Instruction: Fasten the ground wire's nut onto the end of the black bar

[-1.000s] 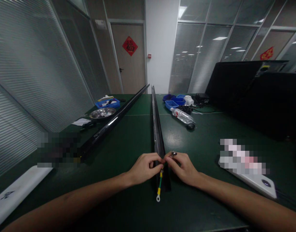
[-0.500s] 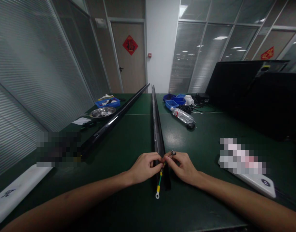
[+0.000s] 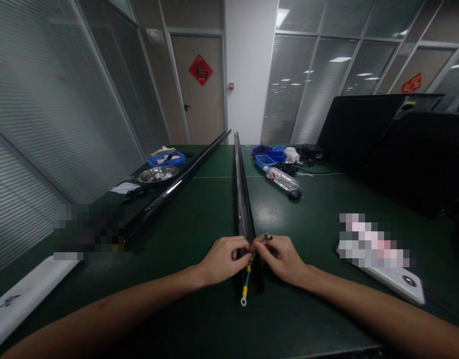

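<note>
We hold both hands together at the near end of a long black rail (image 3: pixel 241 199), which runs away from us toward 12 o'clock along the green desk (image 3: pixel 207 214). Our left hand (image 3: pixel 225 258) and right hand (image 3: pixel 284 257) meet over it, fingertips nearly touching, thumb and forefinger of each pinched almost closed. Caught at this double grip is the upper end of a short green lead (image 3: pixel 247 280) with yellow sleeves; it hangs toward 6 o'clock and finishes in a metal ring terminal (image 3: pixel 243 301). Just how our fingertips share it we cannot tell. A small shiny metal piece (image 3: pixel 267 237) shows at our right forefinger.

From our hands, a second black rail (image 3: pixel 172 189) slants across the desk, between 10 and 12 o'clock. Past it, near 10 o'clock, sits a steel dish (image 3: pixel 145 176) holding small pieces. Toward 1 o'clock a clear bottle (image 3: pixel 284 179) lies on its side, with blue trays (image 3: pixel 265 161) beyond. A white case (image 3: pixel 396 280) rests near 3 o'clock, partly blurred.
</note>
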Motion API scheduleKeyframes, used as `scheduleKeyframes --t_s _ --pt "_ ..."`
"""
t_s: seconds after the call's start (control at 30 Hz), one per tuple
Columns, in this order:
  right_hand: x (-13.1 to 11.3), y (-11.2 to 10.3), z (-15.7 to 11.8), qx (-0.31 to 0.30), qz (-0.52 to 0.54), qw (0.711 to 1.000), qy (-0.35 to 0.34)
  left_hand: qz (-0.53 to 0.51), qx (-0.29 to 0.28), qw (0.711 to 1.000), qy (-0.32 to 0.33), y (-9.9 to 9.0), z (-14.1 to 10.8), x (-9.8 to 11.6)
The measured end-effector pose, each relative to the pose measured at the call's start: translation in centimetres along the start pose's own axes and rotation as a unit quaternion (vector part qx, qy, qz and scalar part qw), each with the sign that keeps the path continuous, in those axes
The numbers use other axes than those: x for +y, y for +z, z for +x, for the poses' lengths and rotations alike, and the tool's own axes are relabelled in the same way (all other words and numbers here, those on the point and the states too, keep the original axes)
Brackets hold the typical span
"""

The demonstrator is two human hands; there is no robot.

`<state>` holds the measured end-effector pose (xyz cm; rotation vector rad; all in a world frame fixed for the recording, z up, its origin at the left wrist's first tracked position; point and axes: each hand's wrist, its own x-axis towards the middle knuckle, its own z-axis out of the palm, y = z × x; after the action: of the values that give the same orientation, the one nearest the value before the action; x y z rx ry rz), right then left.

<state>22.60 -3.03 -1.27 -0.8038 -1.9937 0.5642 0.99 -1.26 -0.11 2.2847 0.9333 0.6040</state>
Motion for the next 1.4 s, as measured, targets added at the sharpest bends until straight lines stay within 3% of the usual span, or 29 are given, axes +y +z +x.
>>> scheduleKeyframes --t_s 0.2,0.43,0.7,1.03,1.4 --pt "-0.16 -0.20 -0.05 0.003 0.005 1.000 -0.010 -0.015 0.001 1.000 0.002 -0.12 -0.12 0.13" --pt "-0.14 -0.59 0.33 -0.035 0.034 0.999 -0.006 -0.020 -0.009 1.000 -0.009 -0.12 -0.11 0.16" --pt "-0.37 -0.18 -0.03 -0.011 0.006 1.000 -0.011 -0.020 -0.018 1.000 0.008 -0.26 -0.04 0.05" --pt "-0.17 -0.58 0.34 -0.039 0.043 0.998 -0.015 -0.028 -0.015 0.999 -0.007 -0.18 -0.14 0.26" --pt "-0.28 -0.38 -0.08 -0.021 0.017 0.999 -0.025 -0.030 -0.013 0.999 0.011 -0.33 -0.10 0.23"
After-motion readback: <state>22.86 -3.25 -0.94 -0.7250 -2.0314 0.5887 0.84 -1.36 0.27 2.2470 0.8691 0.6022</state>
